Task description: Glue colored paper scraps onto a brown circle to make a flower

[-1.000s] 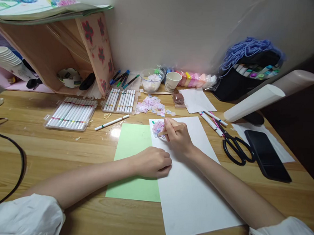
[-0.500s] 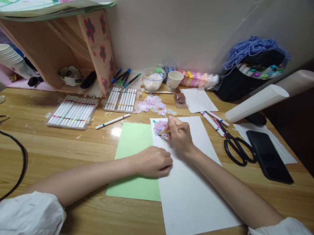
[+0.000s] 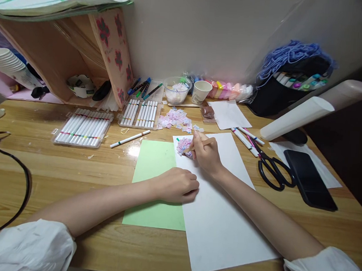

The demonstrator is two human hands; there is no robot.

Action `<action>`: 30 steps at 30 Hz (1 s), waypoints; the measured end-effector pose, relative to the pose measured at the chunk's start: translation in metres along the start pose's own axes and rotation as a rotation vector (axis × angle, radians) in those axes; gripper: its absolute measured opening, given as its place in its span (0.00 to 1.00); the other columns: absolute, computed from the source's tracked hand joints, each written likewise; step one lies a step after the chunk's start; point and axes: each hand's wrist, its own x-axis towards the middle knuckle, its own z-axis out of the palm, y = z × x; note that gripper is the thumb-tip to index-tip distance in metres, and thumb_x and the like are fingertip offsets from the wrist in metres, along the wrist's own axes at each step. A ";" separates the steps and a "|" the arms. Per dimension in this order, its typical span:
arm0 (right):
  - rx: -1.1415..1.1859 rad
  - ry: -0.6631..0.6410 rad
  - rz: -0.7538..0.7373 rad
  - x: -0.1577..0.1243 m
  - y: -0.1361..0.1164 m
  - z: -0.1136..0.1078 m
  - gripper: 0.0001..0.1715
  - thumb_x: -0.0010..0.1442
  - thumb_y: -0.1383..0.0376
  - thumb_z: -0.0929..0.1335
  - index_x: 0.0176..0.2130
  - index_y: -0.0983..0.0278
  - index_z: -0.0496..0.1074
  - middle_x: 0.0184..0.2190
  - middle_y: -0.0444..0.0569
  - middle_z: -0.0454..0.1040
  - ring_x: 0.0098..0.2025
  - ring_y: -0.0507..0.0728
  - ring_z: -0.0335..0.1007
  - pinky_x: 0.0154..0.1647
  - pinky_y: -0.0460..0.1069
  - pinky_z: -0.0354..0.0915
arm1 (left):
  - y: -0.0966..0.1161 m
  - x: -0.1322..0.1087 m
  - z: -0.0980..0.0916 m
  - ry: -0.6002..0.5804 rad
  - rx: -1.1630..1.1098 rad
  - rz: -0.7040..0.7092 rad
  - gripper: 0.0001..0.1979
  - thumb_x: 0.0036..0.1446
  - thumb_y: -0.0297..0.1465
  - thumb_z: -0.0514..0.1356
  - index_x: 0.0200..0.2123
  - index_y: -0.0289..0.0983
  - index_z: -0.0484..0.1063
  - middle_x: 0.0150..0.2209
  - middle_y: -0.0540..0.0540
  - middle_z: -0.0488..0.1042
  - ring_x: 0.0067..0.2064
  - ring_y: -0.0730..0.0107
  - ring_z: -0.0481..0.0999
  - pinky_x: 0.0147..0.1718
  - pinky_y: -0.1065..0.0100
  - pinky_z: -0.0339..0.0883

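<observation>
My right hand (image 3: 207, 154) grips a thin wooden stick (image 3: 209, 141) like a pen. The stick's tip touches a cluster of pink and purple paper scraps (image 3: 184, 145) at the top left of the white paper sheet (image 3: 221, 221). A small green mark shows beside that cluster. My left hand (image 3: 179, 185) rests curled in a loose fist across the white sheet's left edge and the green paper (image 3: 152, 214) lying under it; I see nothing in its fingers. Beyond the sheet lies a pile of loose torn paper bits (image 3: 176, 119).
Marker sets (image 3: 84, 128) and a loose marker (image 3: 130, 139) lie left. A plastic bowl (image 3: 176, 93) and paper cup (image 3: 200, 92) stand behind. Scissors (image 3: 274, 170), a phone (image 3: 310, 178) and a white tube (image 3: 296, 119) lie right. A black cable (image 3: 25, 182) curves at far left.
My right hand and the stick have shifted very slightly upward over the paper cluster. The left hand stays in place.
</observation>
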 end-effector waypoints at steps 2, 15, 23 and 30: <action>-0.071 -0.028 -0.045 0.001 -0.002 0.001 0.26 0.65 0.52 0.58 0.20 0.61 0.58 0.11 0.39 0.57 0.16 0.50 0.55 0.24 0.47 0.55 | 0.000 0.000 0.000 -0.001 -0.002 -0.004 0.13 0.58 0.30 0.51 0.23 0.37 0.68 0.24 0.48 0.71 0.24 0.73 0.66 0.24 0.67 0.54; 0.279 0.102 0.054 -0.016 0.003 -0.034 0.26 0.65 0.51 0.57 0.22 0.62 0.63 0.11 0.39 0.58 0.13 0.48 0.54 0.17 0.46 0.52 | 0.000 -0.002 -0.007 0.021 -0.100 -0.017 0.15 0.60 0.32 0.50 0.22 0.36 0.63 0.23 0.50 0.69 0.24 0.75 0.65 0.25 0.70 0.54; 0.582 0.143 0.294 -0.030 0.041 -0.037 0.25 0.62 0.51 0.59 0.21 0.62 0.62 0.13 0.40 0.59 0.12 0.47 0.50 0.14 0.45 0.44 | -0.077 0.015 -0.069 0.406 0.082 -0.755 0.12 0.61 0.35 0.50 0.29 0.37 0.68 0.30 0.46 0.72 0.35 0.66 0.70 0.31 0.68 0.59; 0.670 0.079 0.362 -0.032 0.042 -0.031 0.25 0.62 0.51 0.60 0.21 0.63 0.63 0.13 0.40 0.59 0.13 0.47 0.50 0.15 0.44 0.45 | -0.120 0.031 -0.068 0.339 0.130 -0.901 0.09 0.56 0.36 0.56 0.32 0.37 0.71 0.36 0.41 0.74 0.43 0.57 0.72 0.39 0.64 0.64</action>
